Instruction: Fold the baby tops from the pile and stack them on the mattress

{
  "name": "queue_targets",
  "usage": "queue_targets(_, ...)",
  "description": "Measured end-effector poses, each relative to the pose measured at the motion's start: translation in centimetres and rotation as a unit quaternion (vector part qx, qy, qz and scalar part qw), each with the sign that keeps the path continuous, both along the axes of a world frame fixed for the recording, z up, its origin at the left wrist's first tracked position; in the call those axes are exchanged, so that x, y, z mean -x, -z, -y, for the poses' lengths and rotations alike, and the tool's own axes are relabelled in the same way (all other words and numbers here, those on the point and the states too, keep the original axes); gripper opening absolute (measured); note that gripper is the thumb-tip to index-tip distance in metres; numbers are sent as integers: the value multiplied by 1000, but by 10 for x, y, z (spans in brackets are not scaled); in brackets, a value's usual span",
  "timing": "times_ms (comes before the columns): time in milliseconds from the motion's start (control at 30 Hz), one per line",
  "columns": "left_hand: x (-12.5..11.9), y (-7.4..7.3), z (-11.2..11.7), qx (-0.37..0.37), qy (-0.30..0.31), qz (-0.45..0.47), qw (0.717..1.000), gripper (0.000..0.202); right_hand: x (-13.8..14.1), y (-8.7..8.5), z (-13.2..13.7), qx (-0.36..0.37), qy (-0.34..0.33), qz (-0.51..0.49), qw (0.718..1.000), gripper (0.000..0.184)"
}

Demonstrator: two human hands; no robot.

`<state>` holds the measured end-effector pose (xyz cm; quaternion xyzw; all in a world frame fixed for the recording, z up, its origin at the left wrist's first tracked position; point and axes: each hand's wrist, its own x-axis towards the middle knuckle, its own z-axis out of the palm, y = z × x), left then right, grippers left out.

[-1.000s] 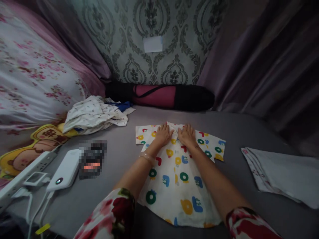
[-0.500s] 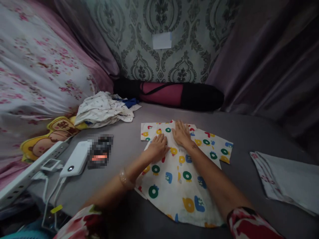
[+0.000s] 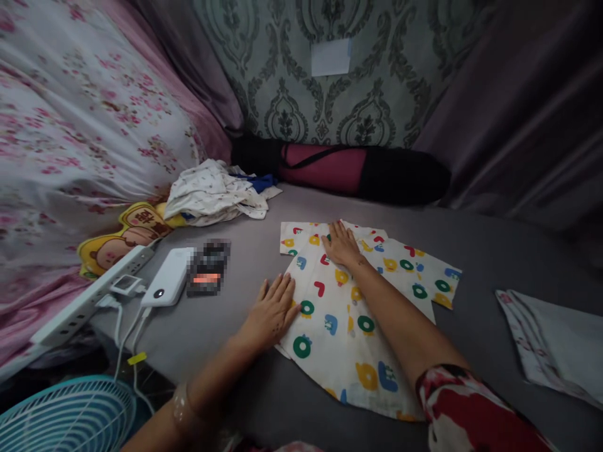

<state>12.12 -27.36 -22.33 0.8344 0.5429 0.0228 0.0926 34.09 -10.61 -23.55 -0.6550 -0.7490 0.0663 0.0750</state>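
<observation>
A small white child's top (image 3: 351, 314) with coloured shapes lies spread flat on the grey bed sheet (image 3: 471, 238). My right hand (image 3: 342, 243) rests flat and open on its collar at the far end. My left hand (image 3: 272, 309) lies flat with fingers spread on the garment's left side edge, nearer to me. Neither hand holds anything.
A crumpled pile of clothes (image 3: 214, 194) lies at the back left. A white power bank (image 3: 168, 285), a power strip (image 3: 89, 301) and a dark blurred object (image 3: 207, 276) sit at the left. Folded white cloth (image 3: 551, 342) lies at the right. A fan (image 3: 66, 414) shows bottom left.
My left hand has slid from the collar down along the garment's left side toward me. My right hand stays on the collar. The view has shifted left and down, revealing the fan.
</observation>
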Motion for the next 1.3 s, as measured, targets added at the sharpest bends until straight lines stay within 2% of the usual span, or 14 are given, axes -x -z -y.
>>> queue_targets(133,1,4,19,-27,-19,16,999,56,26,-4,2,-35,-32,-15,999,61)
queue_targets(267,2,8,29,-41,-31,27,998,59,54,2,2,-28,-45,-50,997,64)
queue_targets(400,2,8,28,-38,-30,30,998,62,62,9,2,-37,-35,-62,997,62)
queue_targets(500,2,8,27,-29,-32,26,999,63,61,5,1,-32,-38,-77,996,61)
queue_targets(633,7,7,25,-18,-22,27,999,65,40,-11,5,10,-49,-136,989,60)
queue_targets(700,11,6,24,-14,-11,33,999,65,17,-18,14,-12,-28,-143,989,60)
queue_targets(800,11,3,23,-20,0,42,999,60,-25,-17,34,-54,54,-92,993,60)
queue_targets(933,-11,-3,21,-38,29,39,998,60,-67,-8,50,-48,159,-30,986,64)
queue_targets(1100,-40,1,22,-36,71,-3,997,66,-76,2,43,-29,202,-2,979,70)
queue_targets(1200,-43,4,22,-33,71,-33,996,67,-77,2,39,0,205,-8,979,71)
queue_targets(1300,-41,-2,22,-14,68,-53,996,67,-84,-7,42,23,190,-36,981,70)
